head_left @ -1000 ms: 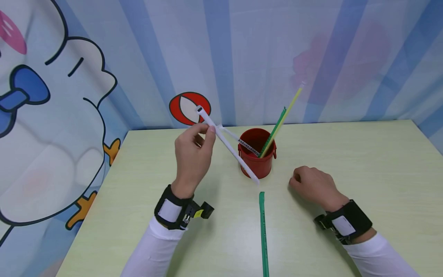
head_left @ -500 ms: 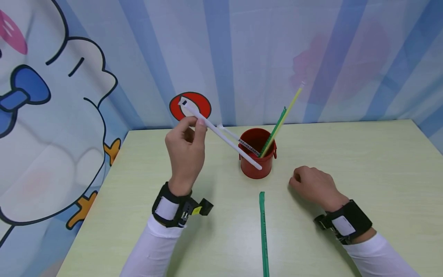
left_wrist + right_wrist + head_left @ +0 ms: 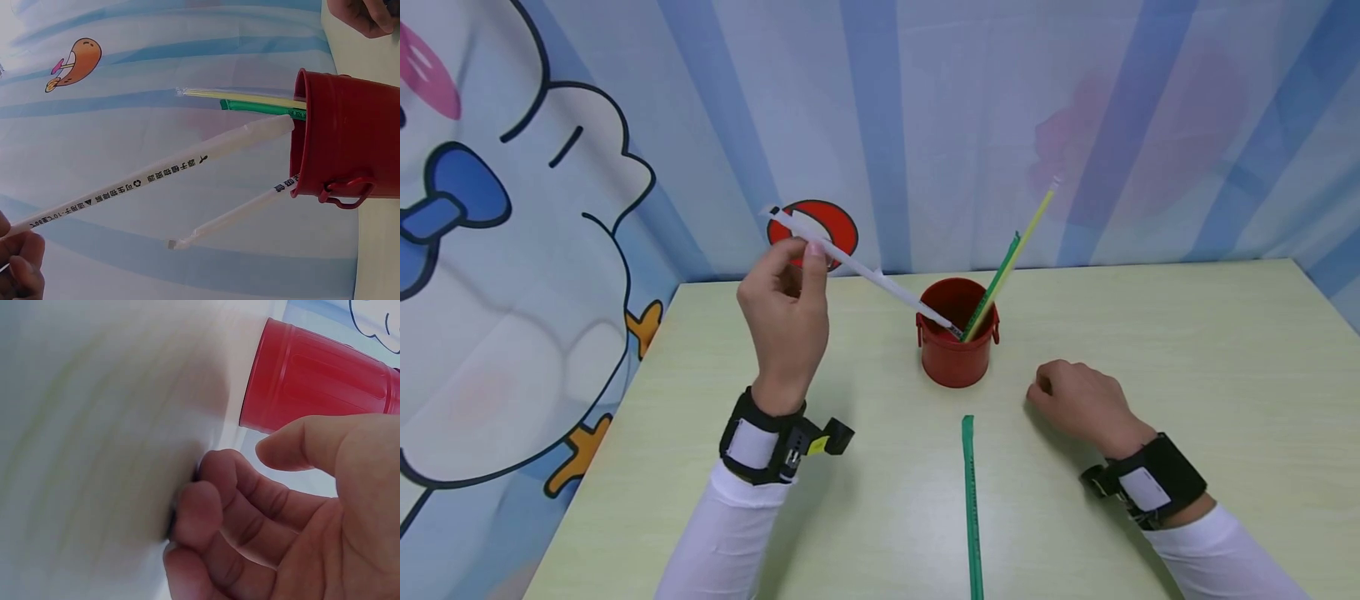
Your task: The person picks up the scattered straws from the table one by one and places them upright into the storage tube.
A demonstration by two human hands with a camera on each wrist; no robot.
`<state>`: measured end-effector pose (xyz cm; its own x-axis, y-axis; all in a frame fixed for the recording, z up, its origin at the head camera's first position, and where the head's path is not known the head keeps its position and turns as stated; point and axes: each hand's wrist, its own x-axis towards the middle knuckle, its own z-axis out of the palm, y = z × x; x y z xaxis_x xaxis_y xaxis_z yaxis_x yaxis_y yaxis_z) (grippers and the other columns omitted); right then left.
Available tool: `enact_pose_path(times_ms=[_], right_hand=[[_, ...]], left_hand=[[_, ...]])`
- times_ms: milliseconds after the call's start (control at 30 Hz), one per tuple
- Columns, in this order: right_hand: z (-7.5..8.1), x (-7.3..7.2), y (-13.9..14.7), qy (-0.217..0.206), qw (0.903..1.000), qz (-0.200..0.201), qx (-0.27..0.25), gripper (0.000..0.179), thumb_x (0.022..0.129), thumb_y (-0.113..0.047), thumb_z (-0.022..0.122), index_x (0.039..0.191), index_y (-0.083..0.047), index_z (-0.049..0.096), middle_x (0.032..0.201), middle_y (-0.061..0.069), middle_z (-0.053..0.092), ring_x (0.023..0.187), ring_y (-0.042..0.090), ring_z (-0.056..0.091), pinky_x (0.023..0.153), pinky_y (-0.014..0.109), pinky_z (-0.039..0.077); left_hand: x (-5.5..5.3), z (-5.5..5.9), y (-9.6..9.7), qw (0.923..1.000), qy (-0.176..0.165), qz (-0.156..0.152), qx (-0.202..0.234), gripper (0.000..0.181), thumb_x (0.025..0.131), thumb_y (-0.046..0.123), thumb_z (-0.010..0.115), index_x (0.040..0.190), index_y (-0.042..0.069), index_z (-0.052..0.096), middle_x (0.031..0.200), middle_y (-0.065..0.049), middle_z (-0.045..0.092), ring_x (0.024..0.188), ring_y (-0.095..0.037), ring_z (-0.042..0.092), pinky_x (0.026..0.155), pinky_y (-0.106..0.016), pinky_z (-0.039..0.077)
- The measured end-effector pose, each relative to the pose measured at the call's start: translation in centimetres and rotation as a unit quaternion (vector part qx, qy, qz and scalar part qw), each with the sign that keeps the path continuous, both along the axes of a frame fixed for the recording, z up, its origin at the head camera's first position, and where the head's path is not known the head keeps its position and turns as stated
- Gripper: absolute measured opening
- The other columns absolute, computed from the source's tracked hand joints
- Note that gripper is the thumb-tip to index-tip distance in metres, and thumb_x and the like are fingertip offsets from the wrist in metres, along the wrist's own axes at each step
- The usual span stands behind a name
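My left hand (image 3: 786, 325) pinches a white wrapped drinking straw (image 3: 872, 275) near its upper end, between thumb and forefinger. The straw slants down to the right, its lower tip right at the mouth of a red bucket (image 3: 955, 362). In the left wrist view, printed characters run along its wrapper. Leaning in the bucket are a second white wrapped straw (image 3: 231, 215), a green wrapped straw (image 3: 1012, 252) and a yellow straw (image 3: 1037, 215). To the bucket's right, my right hand (image 3: 1082, 400) rests on the table, fingers loosely curled and holding nothing.
A green wrapped straw (image 3: 972, 500) lies lengthwise on the pale wooden table (image 3: 1210, 358), in front of the bucket and between the arms. Behind the table's far edge hangs a blue striped curtain (image 3: 940, 150) with cartoon prints.
My left hand has moved left and slightly up with the white straw. The straw's lower tip has risen from in front of the bucket to its mouth. My right hand stays still.
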<state>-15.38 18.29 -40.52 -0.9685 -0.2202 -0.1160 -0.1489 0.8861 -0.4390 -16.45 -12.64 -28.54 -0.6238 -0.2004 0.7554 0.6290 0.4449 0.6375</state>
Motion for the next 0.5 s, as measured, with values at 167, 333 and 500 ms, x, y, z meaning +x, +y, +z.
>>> enact_pose_path(times_ms=[167,333,500], right_hand=[[-0.1,0.0,0.0,0.007,1.0,0.0,-0.001,0.026,0.094,-0.014,0.052,0.068,-0.011,0.058,0.06,-0.001,0.04,0.057,0.016,0.043,0.052,0.03,0.03],[-0.2,0.1,0.0,0.012,0.9999,0.0,0.0,0.025,0.094,-0.015,0.053,0.069,-0.011,0.058,0.06,-0.001,0.041,0.057,0.016,0.043,0.053,0.03,0.03],[-0.1,0.1,-0.1,0.013,0.9999,0.0,0.001,0.024,0.094,-0.015,0.054,0.071,-0.011,0.06,0.06,-0.001,0.042,0.058,0.016,0.044,0.053,0.03,0.03]], left_hand=[[-0.4,-0.4,0.4,0.9995,-0.006,0.013,-0.027,0.022,0.099,0.013,0.059,0.099,-0.004,0.073,0.07,-0.017,0.063,0.052,-0.015,0.041,0.052,-0.021,0.033],[-0.7,-1.1,1.1,0.9978,-0.015,0.02,-0.061,0.021,0.1,0.012,0.058,0.102,-0.004,0.072,0.081,-0.017,0.069,0.056,-0.019,0.046,0.055,-0.021,0.037],[-1.1,-2.0,1.6,0.9968,-0.026,0.025,-0.071,0.022,0.1,0.014,0.06,0.104,-0.003,0.073,0.094,-0.017,0.075,0.058,-0.022,0.049,0.058,-0.022,0.039]])
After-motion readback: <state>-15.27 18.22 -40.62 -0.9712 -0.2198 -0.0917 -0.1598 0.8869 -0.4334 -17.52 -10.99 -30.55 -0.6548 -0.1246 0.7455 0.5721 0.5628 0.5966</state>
